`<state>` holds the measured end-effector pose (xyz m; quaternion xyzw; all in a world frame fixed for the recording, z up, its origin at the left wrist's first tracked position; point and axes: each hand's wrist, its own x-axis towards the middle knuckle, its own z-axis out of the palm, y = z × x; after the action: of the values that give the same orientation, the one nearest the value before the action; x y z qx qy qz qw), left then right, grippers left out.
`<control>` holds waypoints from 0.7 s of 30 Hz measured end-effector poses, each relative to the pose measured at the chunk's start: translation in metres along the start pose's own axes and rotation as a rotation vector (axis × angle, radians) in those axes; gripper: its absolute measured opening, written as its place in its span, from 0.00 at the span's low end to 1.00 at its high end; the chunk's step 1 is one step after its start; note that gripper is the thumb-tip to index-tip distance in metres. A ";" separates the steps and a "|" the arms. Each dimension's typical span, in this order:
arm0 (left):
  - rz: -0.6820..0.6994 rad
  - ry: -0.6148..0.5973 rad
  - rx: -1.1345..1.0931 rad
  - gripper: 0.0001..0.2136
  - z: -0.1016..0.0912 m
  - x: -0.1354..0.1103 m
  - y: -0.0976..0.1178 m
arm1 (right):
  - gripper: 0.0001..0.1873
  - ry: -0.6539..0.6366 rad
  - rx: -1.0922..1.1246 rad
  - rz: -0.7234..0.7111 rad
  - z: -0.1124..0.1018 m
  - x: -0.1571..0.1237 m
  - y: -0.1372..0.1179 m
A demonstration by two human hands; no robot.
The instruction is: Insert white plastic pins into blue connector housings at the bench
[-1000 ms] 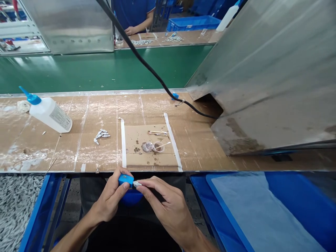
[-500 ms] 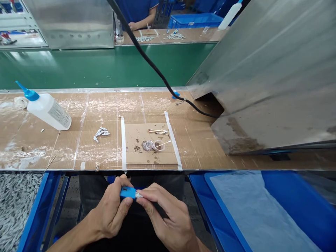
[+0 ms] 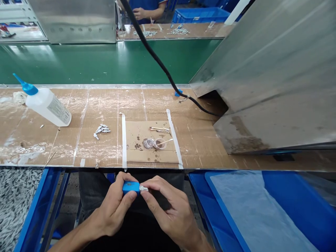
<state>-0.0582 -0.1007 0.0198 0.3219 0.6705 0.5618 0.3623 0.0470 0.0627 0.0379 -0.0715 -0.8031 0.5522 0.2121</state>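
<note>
My left hand point(image 3: 115, 203) is closed around a small blue block point(image 3: 130, 187), thumb below and fingers above. From the block's right end sticks a small grey-white part point(image 3: 143, 188). The thumb and forefinger of my right hand point(image 3: 170, 206) pinch that part at its outer end. Beyond my hands, on the bench, lies a taped cardboard piece point(image 3: 147, 158). On it are two small round caps, a cotton swab point(image 3: 166, 141) resting in the right one, and several used swabs point(image 3: 159, 129). A little pile of similar grey-white parts point(image 3: 102, 130) lies left of the cardboard.
A white squeeze bottle point(image 3: 49, 106) with a blue nozzle stands at left. A bin of small grey parts point(image 3: 18, 206) is at lower left, a blue bin with a pale liner point(image 3: 252, 206) at right. A black cable point(image 3: 160, 64) crosses above the bench. Across the green belt point(image 3: 86, 64) sits a co-worker.
The blue block has turned slightly in my left hand and shifted a little right. More of the grey-white part shows between my hands. The co-worker's hand has risen.
</note>
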 end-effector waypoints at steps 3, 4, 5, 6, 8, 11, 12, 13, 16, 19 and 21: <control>0.230 -0.064 0.134 0.11 -0.007 0.001 -0.006 | 0.10 -0.087 -0.128 -0.160 -0.010 0.000 -0.005; 0.307 -0.087 0.149 0.12 -0.008 0.002 -0.009 | 0.11 -0.107 -0.162 -0.208 -0.012 0.000 -0.008; 0.375 -0.108 0.150 0.13 -0.010 0.003 -0.011 | 0.12 -0.122 -0.193 -0.254 -0.014 -0.001 -0.010; 0.426 -0.124 0.144 0.14 -0.011 0.004 -0.012 | 0.13 -0.131 -0.219 -0.289 -0.015 -0.003 -0.012; 0.491 -0.143 0.124 0.15 -0.012 0.006 -0.014 | 0.15 -0.130 -0.252 -0.327 -0.015 -0.005 -0.015; 0.519 -0.145 0.123 0.15 -0.012 0.005 -0.013 | 0.16 -0.110 -0.266 -0.345 -0.012 -0.007 -0.017; 0.521 -0.140 0.132 0.15 -0.013 0.005 -0.013 | 0.15 -0.103 -0.274 -0.354 -0.012 -0.008 -0.017; 0.522 -0.137 0.142 0.14 -0.013 0.004 -0.012 | 0.15 -0.095 -0.283 -0.363 -0.011 -0.008 -0.017; 0.539 -0.132 0.174 0.14 -0.014 0.003 -0.012 | 0.17 -0.084 -0.299 -0.382 -0.012 -0.008 -0.017; 0.559 -0.130 0.225 0.15 -0.014 0.003 -0.011 | 0.17 -0.089 -0.329 -0.407 -0.013 -0.009 -0.017; 0.579 -0.121 0.272 0.16 -0.014 0.003 -0.010 | 0.16 -0.092 -0.346 -0.422 -0.012 -0.012 -0.015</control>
<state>-0.0718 -0.1076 0.0110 0.5776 0.5971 0.5267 0.1803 0.0645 0.0635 0.0526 0.0873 -0.8914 0.3532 0.2702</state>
